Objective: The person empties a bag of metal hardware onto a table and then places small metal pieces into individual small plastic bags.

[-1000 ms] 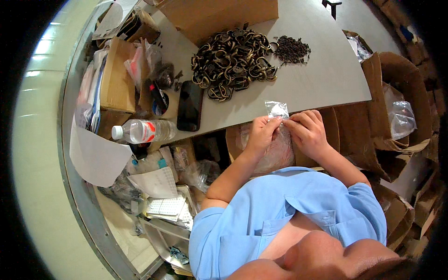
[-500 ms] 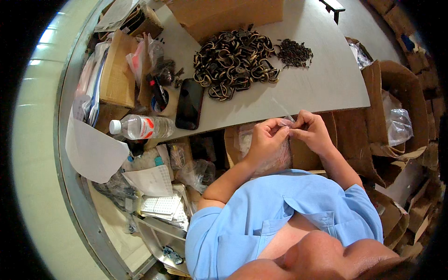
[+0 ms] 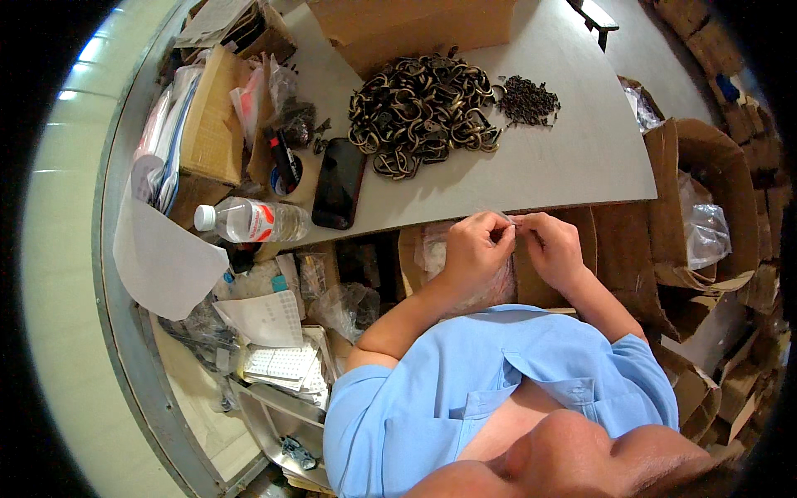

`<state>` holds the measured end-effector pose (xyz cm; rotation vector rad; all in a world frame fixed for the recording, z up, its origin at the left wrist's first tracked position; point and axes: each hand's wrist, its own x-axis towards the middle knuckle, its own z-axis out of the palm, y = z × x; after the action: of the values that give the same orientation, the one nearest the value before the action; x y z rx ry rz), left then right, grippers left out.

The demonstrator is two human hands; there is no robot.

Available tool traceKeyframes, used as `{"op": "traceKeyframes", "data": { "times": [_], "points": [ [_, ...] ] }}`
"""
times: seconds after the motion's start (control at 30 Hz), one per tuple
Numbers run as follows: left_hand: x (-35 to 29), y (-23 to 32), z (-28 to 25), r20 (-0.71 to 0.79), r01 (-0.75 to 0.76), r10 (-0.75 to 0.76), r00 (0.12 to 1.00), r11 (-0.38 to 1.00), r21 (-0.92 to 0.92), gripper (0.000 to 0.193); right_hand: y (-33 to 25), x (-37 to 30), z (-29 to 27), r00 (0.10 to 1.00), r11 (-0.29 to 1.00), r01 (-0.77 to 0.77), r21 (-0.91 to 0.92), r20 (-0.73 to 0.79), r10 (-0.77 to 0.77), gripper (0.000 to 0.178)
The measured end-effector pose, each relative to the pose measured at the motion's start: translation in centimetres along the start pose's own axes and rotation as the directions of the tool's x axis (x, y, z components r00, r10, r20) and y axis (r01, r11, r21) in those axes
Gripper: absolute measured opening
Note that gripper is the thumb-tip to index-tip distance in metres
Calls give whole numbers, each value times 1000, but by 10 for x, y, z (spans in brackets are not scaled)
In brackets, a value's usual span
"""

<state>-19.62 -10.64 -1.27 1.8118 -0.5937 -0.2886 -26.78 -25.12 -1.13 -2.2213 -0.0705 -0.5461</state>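
My left hand (image 3: 479, 247) and my right hand (image 3: 554, 249) meet in front of me at the table's near edge. Their thumbs and fingers are pinched together on a small clear plastic bag (image 3: 504, 214), of which only a thin strip shows. What may be inside it is hidden by my fingers. Beyond them on the grey table (image 3: 581, 158) lies a heap of bronze ring-shaped metal pulls (image 3: 423, 112). To its right is a smaller pile of dark screws (image 3: 529, 101). Below my hands, an open carton (image 3: 407, 264) holds clear plastic bags.
A black phone (image 3: 338, 184) and a water bottle (image 3: 251, 222) lie at the table's left. Behind them stand a cardboard file box (image 3: 214, 116) and a red-and-black marker (image 3: 284, 162). A large carton (image 3: 415, 33) stands at the back; an open carton (image 3: 664, 199) is at right.
My right fingers have turned and closed in nearer the left ones. The plastic bag that stuck up above my fingertips now shows less. The view has shifted slightly.
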Motion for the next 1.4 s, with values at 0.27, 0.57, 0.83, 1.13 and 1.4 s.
{"op": "traceKeyframes", "data": {
  "times": [0.27, 0.57, 0.83, 1.13, 1.4],
  "points": [
    [2, 5, 0, 51, 85, -88, 995, 995, 59, 12, -11, 16, -8, 995, 974, 87, -210, 73, -73, 26],
    [4, -31, 11, 86, 170, -148, 985, 784, -596, 40, 6, 16, -27, 874, 968, -25, 251, 476, -101, 24],
    [20, -38, -42, 367, 523, -373, 852, 618, -587, 55, -7, 34, -42, 814, 964, 171, 205, 521, -255, 31],
    [14, -23, -28, 210, -308, 243, 947, 873, 379, 41, -16, 68, -13, 715, 954, 274, 124, 638, -288, 29],
    [3, -21, -14, 236, 119, -99, 967, 990, -73, 40, 90, 139, 2, 947, 933, 166, -319, 317, -60, 19]
  ]
}}
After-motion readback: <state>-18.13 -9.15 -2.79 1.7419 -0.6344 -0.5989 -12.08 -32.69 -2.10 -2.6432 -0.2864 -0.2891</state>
